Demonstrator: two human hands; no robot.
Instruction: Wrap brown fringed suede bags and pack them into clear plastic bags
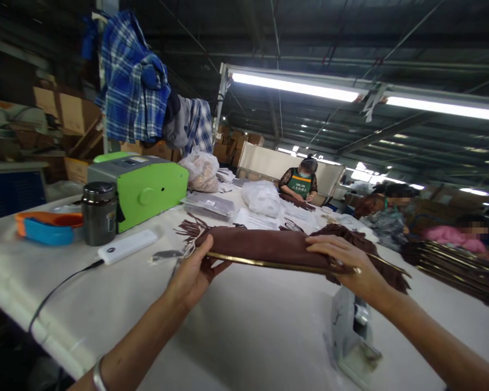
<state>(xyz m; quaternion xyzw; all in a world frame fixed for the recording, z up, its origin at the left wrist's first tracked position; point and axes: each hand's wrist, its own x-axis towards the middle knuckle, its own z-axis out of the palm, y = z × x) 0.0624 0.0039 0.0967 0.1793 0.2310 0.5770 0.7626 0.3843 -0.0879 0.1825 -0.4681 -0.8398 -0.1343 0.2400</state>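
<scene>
A brown suede bag (264,245) with fringe and a gold zipper along its near edge is held flat above the white table (244,326). My left hand (193,271) grips its left end, thumb on top and fingers underneath. My right hand (346,260) lies over the right end, fingers curled over the top and zipper edge. Fringe hangs off both ends.
A green machine (142,187), a dark flask (99,213), a white power bank (127,246) with cable and a blue-orange tray (49,226) stand at left. A metal stand (352,331) sits below my right wrist. More brown bags (456,269) are stacked right. Other people work at the far end.
</scene>
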